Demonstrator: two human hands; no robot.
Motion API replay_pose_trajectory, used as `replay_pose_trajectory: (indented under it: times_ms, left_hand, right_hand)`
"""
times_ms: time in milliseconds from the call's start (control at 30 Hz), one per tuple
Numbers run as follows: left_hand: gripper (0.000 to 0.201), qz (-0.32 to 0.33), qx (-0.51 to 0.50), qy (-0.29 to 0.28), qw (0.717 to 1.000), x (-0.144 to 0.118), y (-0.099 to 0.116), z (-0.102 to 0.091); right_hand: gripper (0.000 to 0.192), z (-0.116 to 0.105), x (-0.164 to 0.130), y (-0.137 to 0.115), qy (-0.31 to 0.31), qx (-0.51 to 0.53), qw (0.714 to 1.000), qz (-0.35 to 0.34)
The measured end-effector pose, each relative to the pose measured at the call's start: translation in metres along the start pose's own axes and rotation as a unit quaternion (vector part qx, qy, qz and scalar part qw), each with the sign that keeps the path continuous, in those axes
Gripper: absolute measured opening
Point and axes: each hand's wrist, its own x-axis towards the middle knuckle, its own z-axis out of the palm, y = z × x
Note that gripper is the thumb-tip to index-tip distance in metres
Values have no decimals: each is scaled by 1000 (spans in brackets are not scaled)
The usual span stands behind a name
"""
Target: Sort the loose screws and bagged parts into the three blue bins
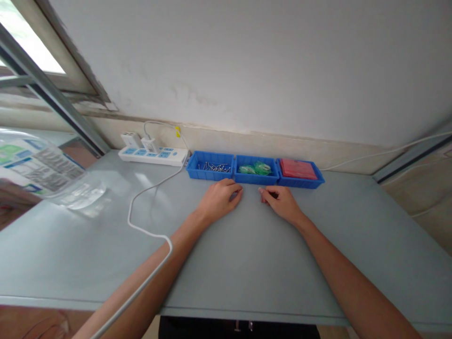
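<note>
My left hand (219, 200) rests on the grey table with its fingers loosely curled, just in front of the left and middle blue bins. Facing it, my right hand (281, 202) also lies on the table, fingers folded in and thumb against them. Nothing shows in either hand. Three blue bins stand in a row behind the hands. Loose metal screws (213, 167) lie in the left bin (208, 176). Crumpled green plastic packets (260, 168) sit in the middle bin (256, 179). A flat red stack (297, 168) fills the right bin (302, 182).
A white power strip (165, 158) with plugged-in adapters lies by the wall, left of the bins. Its white cable (141, 230) runs across the table and over my left forearm. At the left, a clear labelled bottle (52, 172) is tilted, with a blurred brownish shape beside it.
</note>
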Motion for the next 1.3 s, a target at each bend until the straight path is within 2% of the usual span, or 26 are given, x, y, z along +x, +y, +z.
replay_pose_trajectory:
  times_ms: [300, 567, 667, 833, 967, 1133, 1200, 1300]
  left_hand:
    - [29, -11, 54, 102, 993, 2, -15, -13]
    - [35, -50, 100, 122, 986, -2, -21, -21]
    - [41, -65, 120, 95, 986, -3, -26, -22]
    - [37, -93, 154, 31, 983, -4, -33, -31]
    - [42, -39, 134, -44, 989, -4, -25, -41]
    - [37, 50, 115, -115, 985, -3, -1, -50]
    - [33, 90, 101, -121, 983, -4, 9, -48]
    - [31, 164, 93, -90, 978, -5, 23, -35]
  right_hand:
    - [45, 1, -1, 1, 1, -28, 999, -21]
    - [45, 1, -2, -1, 4, -53, 998, -40]
    - [44, 1, -2, -3, 3, -53, 998, -36]
    - [45, 1, -2, -5, 6, -57, 998, -31]
    - [45, 1, -2, -4, 4, -59, 998, -31]
    - [45, 0, -1, -3, 1, -62, 997, -45]
    - [44, -1, -2, -5, 3, -60, 997, -48]
    - [35, 0, -4, -11, -2, 2, 999, -35]
